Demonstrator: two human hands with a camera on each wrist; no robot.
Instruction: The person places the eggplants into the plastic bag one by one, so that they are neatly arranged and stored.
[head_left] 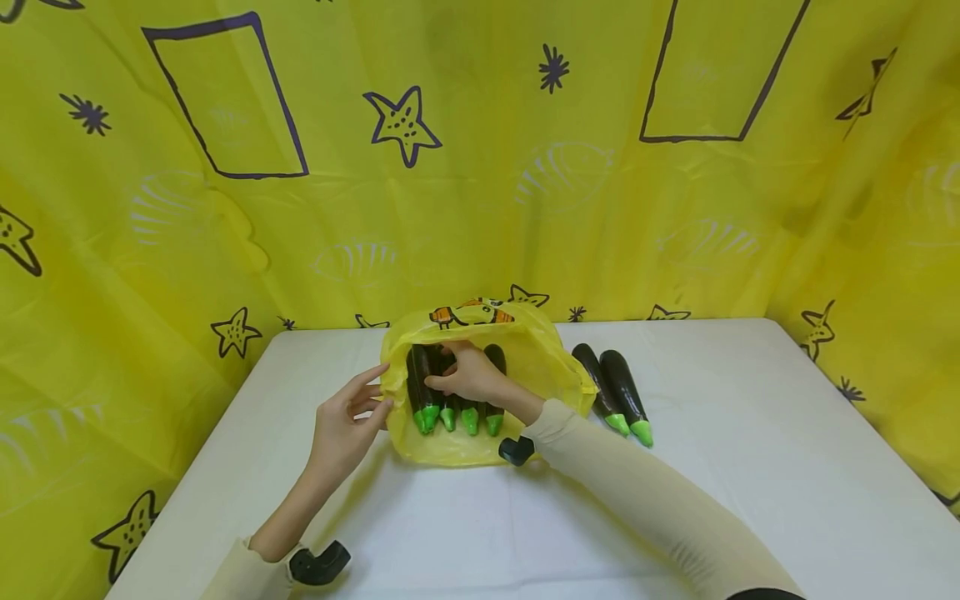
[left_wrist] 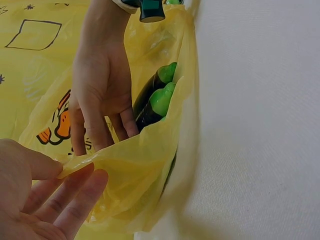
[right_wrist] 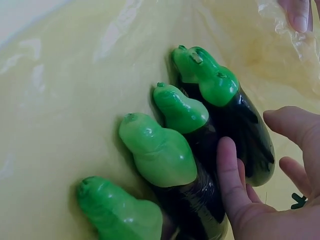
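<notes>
- From here I see my left hand (head_left: 345,425) pinching the left edge of the yellow bag (head_left: 450,452).
- My right hand (head_left: 476,375) is inside it; the fingers look loose and spread, touching eggplants (right_wrist: 162,150) but not squeezing one.
- Those eggplants lie in a row under and beside my right hand, green ends toward the bag's mouth.
- Two loose eggplants (head_left: 625,392) lie outside, right of that hand, just beside the bag.
- If my left hand lets go, the thin bag could flop shut; a hard tug could rip it.
- The black wrist camera (head_left: 517,450) could snag the rim and drag eggplants out.
- Behind my right hand, the bag and curtain (head_left: 480,208) leave little room.
- The white table (head_left: 465,517) has more room in front of both hands.
</notes>
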